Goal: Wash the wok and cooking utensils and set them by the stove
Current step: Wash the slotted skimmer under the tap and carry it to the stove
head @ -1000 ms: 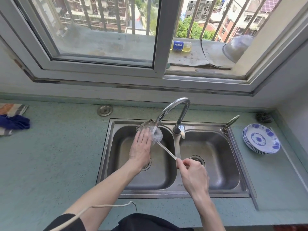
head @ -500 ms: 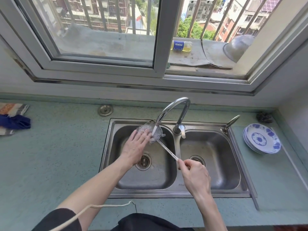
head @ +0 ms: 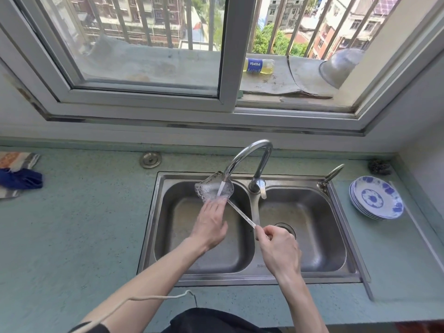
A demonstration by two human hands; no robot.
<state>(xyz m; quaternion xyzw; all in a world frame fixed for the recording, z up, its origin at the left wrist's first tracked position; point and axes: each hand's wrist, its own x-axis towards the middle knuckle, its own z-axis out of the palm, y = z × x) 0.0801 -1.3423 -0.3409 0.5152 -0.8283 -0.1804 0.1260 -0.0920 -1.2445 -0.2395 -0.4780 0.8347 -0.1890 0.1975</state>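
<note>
A metal spatula point(head: 211, 188) is held over the left basin of the steel double sink point(head: 252, 277), its flat blade under the running water from the curved tap point(head: 249, 152). My right hand point(head: 276, 248) grips the end of its thin handle above the divider between the basins. My left hand point(head: 211, 224) has straight fingers whose tips touch the near edge of the wet blade. No wok is in view.
A stack of blue-and-white plates point(head: 377, 198) sits on the counter right of the sink, with a steel scourer point(head: 379, 167) behind it. A blue cloth point(head: 19, 179) lies at the far left. A small side tap point(head: 331, 174) stands at the sink's back right corner.
My left hand slid back from on top of the blade toward me, so only its fingertips touch the blade's near edge. My right hand and the handle stayed almost in place.
</note>
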